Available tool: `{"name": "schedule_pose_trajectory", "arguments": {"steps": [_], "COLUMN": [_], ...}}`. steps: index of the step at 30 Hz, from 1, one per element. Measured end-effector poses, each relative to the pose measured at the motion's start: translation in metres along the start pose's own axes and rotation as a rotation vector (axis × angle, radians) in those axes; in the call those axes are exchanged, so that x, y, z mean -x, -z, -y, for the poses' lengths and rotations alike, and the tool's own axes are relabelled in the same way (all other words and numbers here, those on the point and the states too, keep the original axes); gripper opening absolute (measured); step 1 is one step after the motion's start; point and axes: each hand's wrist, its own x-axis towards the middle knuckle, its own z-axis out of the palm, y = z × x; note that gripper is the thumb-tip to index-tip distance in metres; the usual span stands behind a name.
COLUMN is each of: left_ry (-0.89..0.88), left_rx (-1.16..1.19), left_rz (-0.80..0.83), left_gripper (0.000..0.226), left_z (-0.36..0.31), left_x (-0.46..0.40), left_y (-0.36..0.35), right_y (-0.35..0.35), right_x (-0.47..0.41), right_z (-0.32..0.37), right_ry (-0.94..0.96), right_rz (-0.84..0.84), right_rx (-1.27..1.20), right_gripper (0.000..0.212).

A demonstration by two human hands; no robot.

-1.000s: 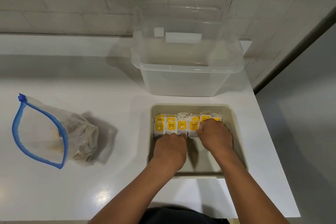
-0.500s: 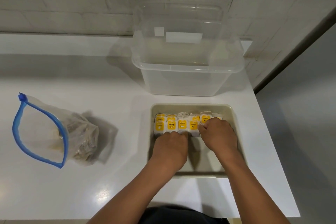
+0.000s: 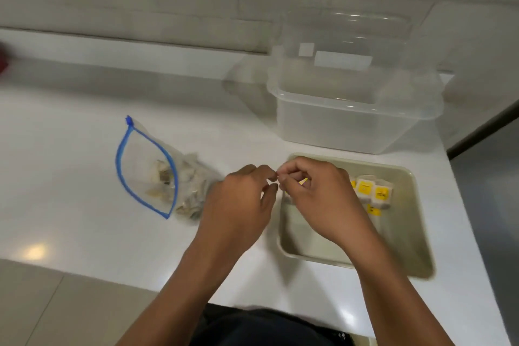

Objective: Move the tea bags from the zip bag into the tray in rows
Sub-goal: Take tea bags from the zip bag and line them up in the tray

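Soft, even indoor light, probably from overhead. The whole frame is smeared by motion blur. The white counter (image 3: pixel 84 177) shows glare spots below and left of the fingers (image 3: pixel 269 174) and a faint shadow under them. Straight lines bow toward the edges.

Left hand (image 3: pixel 241 199), right hand (image 3: pixel 317 194): fingertips together.

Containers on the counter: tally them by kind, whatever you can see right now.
Zip bag, open, blue-rimmed: 1
Beige tray: 1
Clear plastic tub: 1
Total: 3
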Motion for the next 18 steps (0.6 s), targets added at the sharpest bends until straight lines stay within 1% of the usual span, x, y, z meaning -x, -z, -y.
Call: {"name": "schedule_pose_trajectory", "arguments": {"steps": [3,7,9,11,13,15,17,18], "left_ry": [0.058,0.120,0.165,0.231,0.311,0.383,0.431,0.430], "left_rx": [0.011,-0.046,-0.064,-0.092,-0.133,-0.141,-0.125,-0.110], "left_rz": [-0.115,-0.288,-0.401,-0.449,-0.372,-0.222,-0.098,-0.065], "left_gripper": [0.009,0.010,0.012,0.018,0.030,0.042,0.047,0.047], "left_z": [0.039,0.086,0.109,0.131,0.151,0.164,0.171,0.174], "left_x": [0.015,0.037,0.043,0.046,0.045,0.042,0.039,0.038], "left_y": [0.023,0.055,0.066,0.071,0.071,0.069,0.067,0.066], "right_y": [-0.034,-0.081,-0.102,-0.122,-0.141,-0.154,-0.160,-0.162], "right_x": [-0.002,-0.006,-0.010,-0.014,-0.019,-0.023,-0.025,-0.025], "right_z": [0.033,0.070,0.086,0.097,0.107,0.114,0.117,0.117], "right_ry": [0.064,0.107,0.113,0.121,0.143,0.142,0.104,0.075], "right_rz": [0.075,0.156,0.157,0.141,0.148,0.190,0.242,0.259], "right_rx": [-0.121,-0.237,-0.266,-0.265,-0.203,-0.100,0.054,0.144], "right_gripper": [0.012,0.015,0.016,0.018,0.022,0.028,0.032,0.033]}}
